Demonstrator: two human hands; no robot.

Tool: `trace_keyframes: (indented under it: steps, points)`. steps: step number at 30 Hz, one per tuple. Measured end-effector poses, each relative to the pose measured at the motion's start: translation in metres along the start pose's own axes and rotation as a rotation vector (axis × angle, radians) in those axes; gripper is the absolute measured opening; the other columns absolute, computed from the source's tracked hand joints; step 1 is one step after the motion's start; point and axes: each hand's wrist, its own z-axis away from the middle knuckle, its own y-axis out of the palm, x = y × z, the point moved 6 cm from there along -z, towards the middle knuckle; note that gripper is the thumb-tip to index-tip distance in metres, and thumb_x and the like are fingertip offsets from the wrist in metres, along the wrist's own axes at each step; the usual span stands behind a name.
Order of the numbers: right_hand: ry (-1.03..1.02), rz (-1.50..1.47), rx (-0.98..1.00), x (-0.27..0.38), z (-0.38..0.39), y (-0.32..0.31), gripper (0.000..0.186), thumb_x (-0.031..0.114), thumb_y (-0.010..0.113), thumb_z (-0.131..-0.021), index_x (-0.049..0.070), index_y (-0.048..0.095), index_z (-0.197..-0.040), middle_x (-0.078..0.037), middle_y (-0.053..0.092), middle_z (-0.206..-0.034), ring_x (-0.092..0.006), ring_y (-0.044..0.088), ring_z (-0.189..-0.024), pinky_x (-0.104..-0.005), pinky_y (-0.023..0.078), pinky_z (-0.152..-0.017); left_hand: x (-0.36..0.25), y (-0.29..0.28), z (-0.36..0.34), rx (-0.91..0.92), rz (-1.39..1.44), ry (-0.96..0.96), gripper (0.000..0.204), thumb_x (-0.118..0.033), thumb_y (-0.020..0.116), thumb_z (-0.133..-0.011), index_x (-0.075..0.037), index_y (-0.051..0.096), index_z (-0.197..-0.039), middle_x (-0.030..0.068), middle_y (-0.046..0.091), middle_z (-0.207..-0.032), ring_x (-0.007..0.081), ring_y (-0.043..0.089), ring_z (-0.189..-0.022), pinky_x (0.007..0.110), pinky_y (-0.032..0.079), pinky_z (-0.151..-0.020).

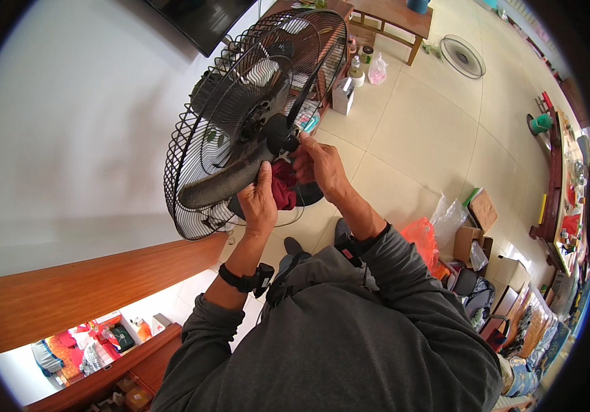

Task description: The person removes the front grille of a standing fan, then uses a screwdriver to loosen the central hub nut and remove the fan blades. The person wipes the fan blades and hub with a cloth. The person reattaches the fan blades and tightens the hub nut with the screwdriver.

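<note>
A black electric fan stands in front of me with its rear wire guard [171, 161] around dusty dark blades. My left hand [259, 204] is closed on the edge of the lower fan blade [218, 184], thumb on top. At the middle, my right hand [322, 165] is closed at the end of the fan hub [280, 132], with thumb and curled fingers against it. What small part may lie between those fingers is hidden. A dark red cloth [284, 187] hangs between my hands, just below the hub; which hand holds it, if either, I cannot tell.
A round fan guard [462, 56] lies on the tiled floor beyond a wooden bench [398, 19]. Bottles and a white box [343, 96] stand beside the fan. An orange plastic bag [420, 240] and cardboard boxes [470, 244] sit to my right. A wall-mounted screen [202, 20] is at upper left.
</note>
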Motion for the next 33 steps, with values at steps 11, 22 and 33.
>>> trace_keyframes:
  steps: [11,22,33]
  points:
    - [-0.014,0.019,-0.016,0.000,0.000,0.002,0.057,0.055,0.064,-0.103,-0.001,0.068,-0.108,-0.009,0.068,-0.079,-0.0167,0.065,-0.062,-0.0311,0.057,-0.057,0.003,-0.001,0.000,-0.007,0.020,-0.036,0.028,-0.015,0.062,-0.110,0.006,0.068,-0.128,0.0109,0.070,-0.127,0.0183,0.065,-0.113,0.032,0.052,-0.099]
    - [-0.101,-0.023,0.017,0.002,0.000,0.004,0.056,0.054,0.062,-0.104,-0.001,0.067,-0.109,-0.010,0.069,-0.083,-0.0182,0.067,-0.066,-0.0324,0.057,-0.060,0.006,-0.001,0.001,-0.039,0.043,-0.057,0.030,-0.017,0.065,-0.109,0.005,0.069,-0.127,0.0100,0.071,-0.123,0.0160,0.065,-0.109,0.029,0.053,-0.096]
    - [0.015,-0.237,-0.002,-0.013,0.003,-0.004,0.056,0.052,0.057,-0.105,-0.002,0.065,-0.119,-0.013,0.074,-0.092,-0.0201,0.070,-0.073,-0.0342,0.060,-0.066,-0.004,0.000,0.001,-0.051,-0.001,-0.041,0.030,-0.016,0.063,-0.109,0.009,0.070,-0.125,0.0111,0.073,-0.125,0.0177,0.066,-0.110,0.031,0.052,-0.098]
